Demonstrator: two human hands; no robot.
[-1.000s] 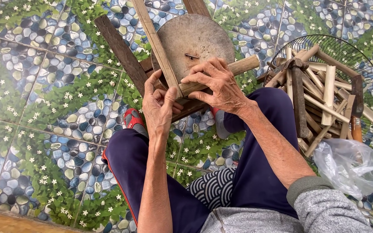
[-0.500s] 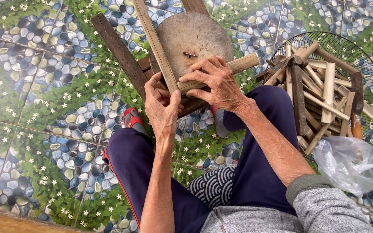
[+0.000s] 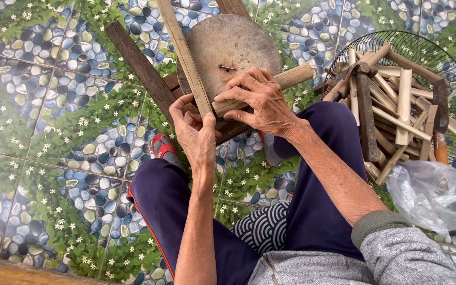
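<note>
- The left hand point(image 3: 196, 132) is closed around the lower end of a long bamboo strip point(image 3: 183, 50), fingers curled over it and thumb pressed against its side.
- The bamboo strip runs from that grip up and to the left, crossing the left edge of the round wooden block point(image 3: 233, 50).
- The right hand point(image 3: 262, 100) is closed over a wooden handle point(image 3: 286, 79), fingers wrapped across its top; the handle lies across the near edge of the round wooden block and meets the strip just beside the left hand.
- A small metal piece point(image 3: 227, 67) sits near the middle of the block's face.
- A dark wooden plank point(image 3: 141, 66) lies at the block's left edge on the tiled floor point(image 3: 54, 105).
- To the right, a wire fan guard point(image 3: 449, 53) holds cut bamboo pieces point(image 3: 402, 100) and a hammer point(image 3: 365, 105); a clear plastic bag point(image 3: 431, 192) lies at its near edge.
</note>
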